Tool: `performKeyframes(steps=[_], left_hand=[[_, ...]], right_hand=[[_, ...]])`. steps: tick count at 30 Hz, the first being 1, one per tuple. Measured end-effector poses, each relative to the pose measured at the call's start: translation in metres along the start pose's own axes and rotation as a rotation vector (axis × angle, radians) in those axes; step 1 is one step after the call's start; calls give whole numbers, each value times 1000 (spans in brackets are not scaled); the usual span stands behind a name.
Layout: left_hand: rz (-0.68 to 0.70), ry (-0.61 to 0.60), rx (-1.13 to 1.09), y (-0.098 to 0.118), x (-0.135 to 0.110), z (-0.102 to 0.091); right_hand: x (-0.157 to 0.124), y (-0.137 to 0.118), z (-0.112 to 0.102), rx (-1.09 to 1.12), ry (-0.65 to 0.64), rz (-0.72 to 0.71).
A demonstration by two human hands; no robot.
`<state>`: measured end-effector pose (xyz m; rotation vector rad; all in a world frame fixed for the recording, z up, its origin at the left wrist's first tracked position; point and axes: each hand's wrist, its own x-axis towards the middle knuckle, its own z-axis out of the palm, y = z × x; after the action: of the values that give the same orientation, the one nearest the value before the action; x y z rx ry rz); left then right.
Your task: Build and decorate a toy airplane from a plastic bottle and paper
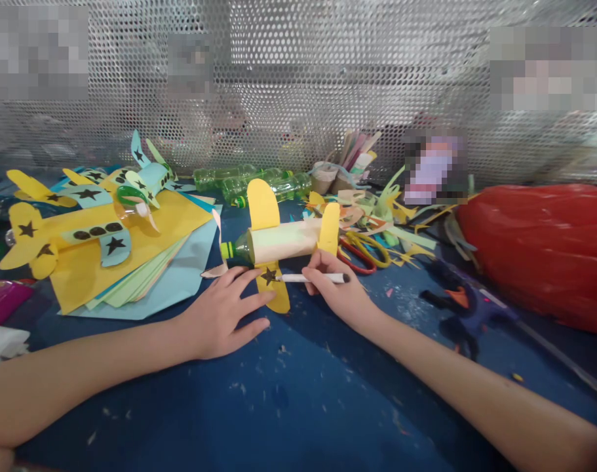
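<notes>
Two hands work at the near side of the bottle plane (288, 244), which rests on the blue table (278, 413). Left hand (227, 311): fingers spread, grasping nothing, tips by the near wing (280, 299); steady it with light pressure. Right hand (335, 282): fingers pinch the marker (315, 278), nib at the edge of the black star (269, 276). Short strokes should suit you; mind smearing ink. Off the bottle plane's nose, a starred plane (77, 223) offers you a pattern. Green bottles (229, 178) lie behind the bottle plane.
</notes>
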<state>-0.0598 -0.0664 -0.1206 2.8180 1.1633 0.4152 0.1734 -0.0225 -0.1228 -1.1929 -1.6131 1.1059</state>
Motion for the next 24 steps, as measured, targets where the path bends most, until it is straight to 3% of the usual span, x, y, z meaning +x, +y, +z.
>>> performKeyframes(steps=[24], left_hand=[[-8, -3, 6, 0, 0, 0]], right_hand=[[0, 2, 0, 19, -12, -15]])
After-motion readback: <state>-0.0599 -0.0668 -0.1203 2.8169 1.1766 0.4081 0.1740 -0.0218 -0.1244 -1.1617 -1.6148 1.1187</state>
